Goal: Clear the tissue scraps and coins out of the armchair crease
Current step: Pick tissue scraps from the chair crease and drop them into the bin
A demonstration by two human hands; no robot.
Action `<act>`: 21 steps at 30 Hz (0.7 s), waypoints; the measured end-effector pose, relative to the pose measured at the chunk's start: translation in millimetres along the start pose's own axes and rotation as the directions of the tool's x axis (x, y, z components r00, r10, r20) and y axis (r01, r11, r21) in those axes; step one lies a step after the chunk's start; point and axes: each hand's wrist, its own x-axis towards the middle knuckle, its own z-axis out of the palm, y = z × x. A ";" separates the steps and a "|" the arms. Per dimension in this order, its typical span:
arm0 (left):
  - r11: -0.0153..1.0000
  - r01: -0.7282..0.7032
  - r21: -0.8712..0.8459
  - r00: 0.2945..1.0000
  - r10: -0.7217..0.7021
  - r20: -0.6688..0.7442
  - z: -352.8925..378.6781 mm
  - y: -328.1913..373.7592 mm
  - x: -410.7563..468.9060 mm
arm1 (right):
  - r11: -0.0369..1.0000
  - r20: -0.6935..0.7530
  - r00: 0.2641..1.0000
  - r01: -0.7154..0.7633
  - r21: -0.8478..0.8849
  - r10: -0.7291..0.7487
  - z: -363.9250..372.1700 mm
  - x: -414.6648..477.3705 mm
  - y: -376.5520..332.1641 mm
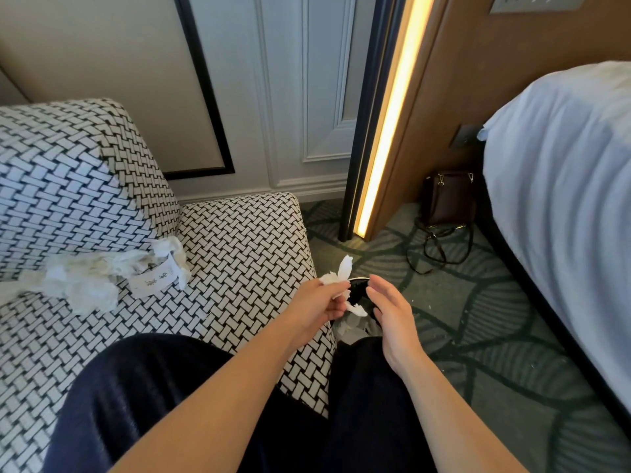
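Observation:
My left hand [319,302] pinches a white tissue scrap [343,271] just past the right edge of the black-and-white woven armchair [246,240]. It is held over a small black bin [358,288] on the floor, which has tissue inside. My right hand [392,312] hovers beside the bin with straight, relaxed fingers and holds nothing. More crumpled tissue [85,278] and a paper label with printed characters [155,281] lie in the crease between the seat and the backrest. No coins are visible.
A bed with white linen [563,199] stands on the right. A dark brown bag [447,199] with a strap sits on the patterned green carpet near a lit wooden panel [386,131]. My dark-clothed legs [170,404] fill the foreground.

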 end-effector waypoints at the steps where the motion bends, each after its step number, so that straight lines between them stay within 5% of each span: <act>1: 0.999 0.004 -0.036 1.000 -0.004 0.018 0.3 0.6 -0.6 | 1.000 0.087 0.996 0.009 0.000 -0.009 -0.1 -3.5 -2.5; 8: 0.984 0.070 -0.164 0.977 -0.035 0.210 5.7 6.0 -2.1 | 0.999 0.423 0.906 -0.023 0.045 0.002 -6.2 -6.3 -8.5; 16: 0.993 0.062 -0.103 0.976 -0.038 0.215 9.2 7.1 -0.7 | 0.984 0.294 0.956 -0.039 0.174 -0.014 -8.8 -5.4 -6.0; 21: 0.998 0.063 -0.024 0.995 -0.061 0.075 11.6 3.6 -3.7 | 0.982 0.163 0.986 -0.068 0.177 0.039 -8.1 -3.4 -4.7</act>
